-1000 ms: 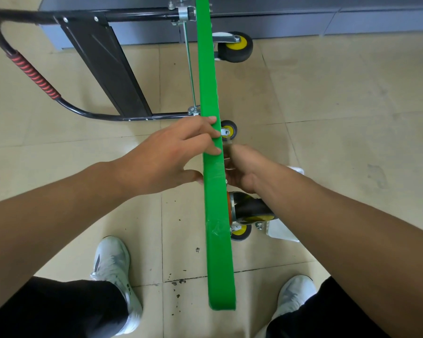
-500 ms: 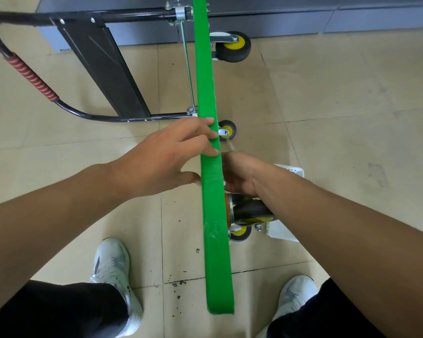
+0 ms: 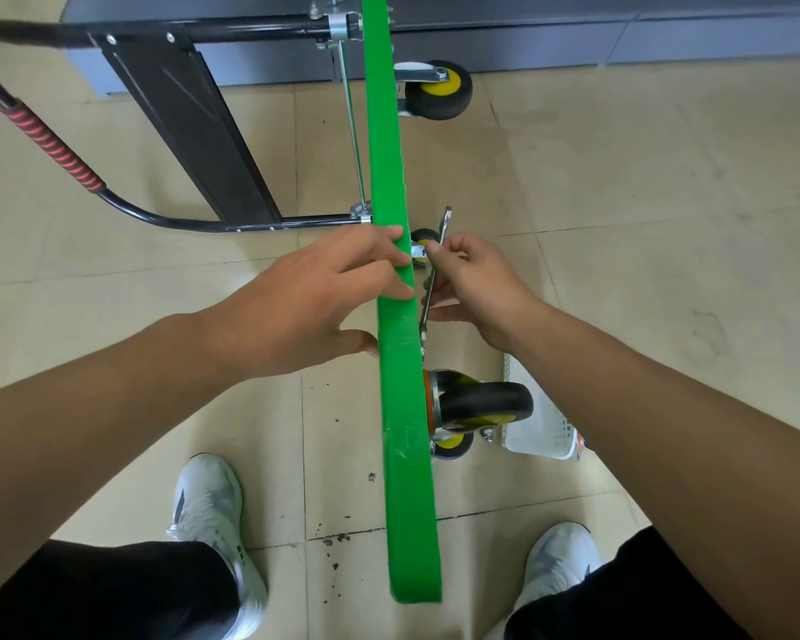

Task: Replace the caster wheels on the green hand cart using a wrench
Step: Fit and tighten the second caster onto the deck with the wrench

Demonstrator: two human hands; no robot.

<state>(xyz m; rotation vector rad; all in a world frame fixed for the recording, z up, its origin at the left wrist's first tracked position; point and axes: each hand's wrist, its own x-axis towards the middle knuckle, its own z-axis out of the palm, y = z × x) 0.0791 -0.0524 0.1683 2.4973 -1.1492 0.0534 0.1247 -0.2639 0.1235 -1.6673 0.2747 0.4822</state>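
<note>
Green plastic cart deck (image 3: 391, 279) stands on edge. Your left hand (image 3: 306, 302) grips its rim, fingers curled over. Your right hand (image 3: 476, 284) pinches the slim steel wrench (image 3: 435, 270) just beside the deck, above the black-and-yellow caster wheel (image 3: 476, 404). Risk: loose pinch, wrench slips; deck tips.

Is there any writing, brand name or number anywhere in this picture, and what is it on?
No text can be read anywhere.
White shoes: dark side markings, shapes only, no letters.
White basket: a small orange and blue patch at its corner, too small and blurred to read.
Green cart deck: plain, no label.
Wrench in the right hand: any stamping is too small to tell.
Black panel on the handle: no visible print.
</note>
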